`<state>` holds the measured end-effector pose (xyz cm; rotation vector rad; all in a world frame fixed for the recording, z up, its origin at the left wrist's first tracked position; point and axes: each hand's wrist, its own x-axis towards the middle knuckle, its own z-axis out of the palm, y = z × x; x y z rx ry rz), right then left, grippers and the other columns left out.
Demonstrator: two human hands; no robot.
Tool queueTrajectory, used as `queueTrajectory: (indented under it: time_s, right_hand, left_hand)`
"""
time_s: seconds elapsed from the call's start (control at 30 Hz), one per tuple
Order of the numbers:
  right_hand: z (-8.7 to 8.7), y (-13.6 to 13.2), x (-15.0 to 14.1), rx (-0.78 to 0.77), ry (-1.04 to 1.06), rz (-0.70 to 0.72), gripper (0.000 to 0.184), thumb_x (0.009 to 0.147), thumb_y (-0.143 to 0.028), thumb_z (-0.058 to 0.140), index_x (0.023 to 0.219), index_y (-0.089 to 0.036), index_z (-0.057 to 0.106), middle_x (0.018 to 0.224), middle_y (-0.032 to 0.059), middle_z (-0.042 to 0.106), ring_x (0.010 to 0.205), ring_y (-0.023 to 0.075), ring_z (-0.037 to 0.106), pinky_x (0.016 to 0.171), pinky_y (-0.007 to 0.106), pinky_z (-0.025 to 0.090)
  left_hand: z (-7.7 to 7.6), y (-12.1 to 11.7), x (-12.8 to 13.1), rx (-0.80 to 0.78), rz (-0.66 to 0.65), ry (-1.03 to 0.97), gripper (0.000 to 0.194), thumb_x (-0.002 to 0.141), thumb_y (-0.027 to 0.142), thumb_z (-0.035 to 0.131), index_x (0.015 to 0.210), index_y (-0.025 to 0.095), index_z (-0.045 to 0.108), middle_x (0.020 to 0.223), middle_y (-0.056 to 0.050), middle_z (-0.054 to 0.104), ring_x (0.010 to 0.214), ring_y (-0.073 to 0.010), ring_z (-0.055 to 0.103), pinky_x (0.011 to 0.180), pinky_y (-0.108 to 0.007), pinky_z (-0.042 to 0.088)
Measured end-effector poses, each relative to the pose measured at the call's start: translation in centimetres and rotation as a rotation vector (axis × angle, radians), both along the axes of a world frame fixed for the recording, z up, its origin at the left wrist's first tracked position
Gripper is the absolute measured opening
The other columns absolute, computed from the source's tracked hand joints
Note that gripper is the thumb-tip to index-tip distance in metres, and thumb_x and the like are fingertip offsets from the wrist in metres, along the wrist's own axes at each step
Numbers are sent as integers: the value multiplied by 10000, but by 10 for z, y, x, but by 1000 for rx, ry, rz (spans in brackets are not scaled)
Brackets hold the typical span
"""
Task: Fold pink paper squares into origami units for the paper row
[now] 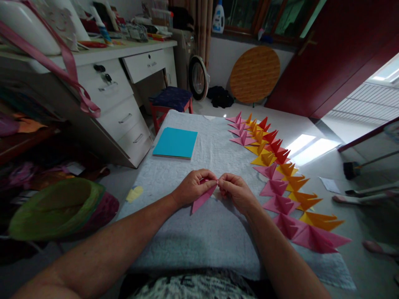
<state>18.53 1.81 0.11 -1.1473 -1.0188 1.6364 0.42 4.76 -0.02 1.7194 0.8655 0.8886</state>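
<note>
A pink folded paper piece (203, 198) is held over the cloth-covered table (174, 245). My left hand (197, 185) grips its body, with thumb and fingers closed on it. At its far right tip, the fingers of my right hand (234, 189) pinch the paper; the fingertips of both hands nearly meet there. Part of the paper is hidden under my left fingers. To the right of my hands stand rows of folded paper cranes in pink (274, 187), yellow (264, 158) and red (282, 155). Beyond my left hand lies a stack of blue square paper (176, 143).
A yellow patch (134, 194) shows at the table's left edge. A green-rimmed basket (59, 207) stands at the left. Behind are a white desk (124, 116), a stool (171, 99), a washing machine (198, 78) with its door ajar and a round wooden board (255, 74).
</note>
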Motion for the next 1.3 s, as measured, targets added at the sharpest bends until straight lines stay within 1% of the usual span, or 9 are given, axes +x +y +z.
queueTrajectory:
  time_s: [0.1,0.2,0.3,0.4,0.57,0.67,0.8,1.07,1.3]
  right_hand:
    - [1,-2,0,21,42,-17,226,724,-377,751,740,-197,616,564,-48,516,478,80,427,464,207,323]
    - [3,-4,-3,170,40,-99,220,716,-290,732,885,-237,601,709,-45,539,563,95,453,507,214,360]
    - [2,-6,-8,424,-185,-206,188,734,-183,689,874,-249,583,797,-31,526,654,111,470,584,234,388]
    - [1,-7,-11,638,-425,-251,159,774,-120,631,867,-248,607,802,-16,517,693,132,481,625,260,394]
    - [1,-7,-10,821,-598,-267,148,847,-103,564,835,-232,637,806,-1,525,678,133,490,611,269,405]
    - [0,-8,-9,915,-661,-271,162,849,-79,554,839,-221,631,816,-3,508,675,124,493,586,253,413]
    - [0,-9,-10,960,-697,-276,177,846,-58,555,856,-218,629,837,0,499,675,114,495,561,233,418]
    - [3,-10,-11,969,-732,-309,146,855,-75,566,835,-214,605,811,-7,520,643,108,502,572,241,445]
    - [4,-13,-12,961,-742,-301,148,839,-69,554,809,-211,583,795,-11,518,604,97,487,518,224,414]
  left_hand:
    - [0,0,1,-65,1,-58,152,859,293,643,802,161,693,768,-13,695,734,-143,617,745,-274,490]
    - [-1,1,2,-128,27,-116,162,855,307,652,809,155,685,754,-11,685,707,-134,605,703,-259,484]
    - [-3,1,3,-154,71,-143,178,846,326,668,816,152,687,744,-10,678,685,-129,596,671,-251,476]
    - [-3,1,3,-106,105,-126,168,837,318,677,812,153,693,759,-11,684,714,-136,607,715,-262,481]
    - [-2,-3,4,-16,127,-50,178,849,331,677,818,158,705,788,-19,694,782,-162,632,777,-284,480]
    - [-2,-4,4,17,146,-33,178,848,336,684,828,161,712,815,-25,705,810,-170,647,798,-286,484]
    - [-3,-4,5,48,162,-19,174,853,336,688,826,166,713,820,-31,714,816,-176,657,795,-289,490]
    - [-3,-4,4,155,161,-22,117,857,285,691,819,178,716,816,-29,708,815,-175,655,786,-292,486]
    - [-4,-5,5,256,158,-22,99,867,279,698,822,193,717,806,-28,694,821,-181,640,792,-305,482]
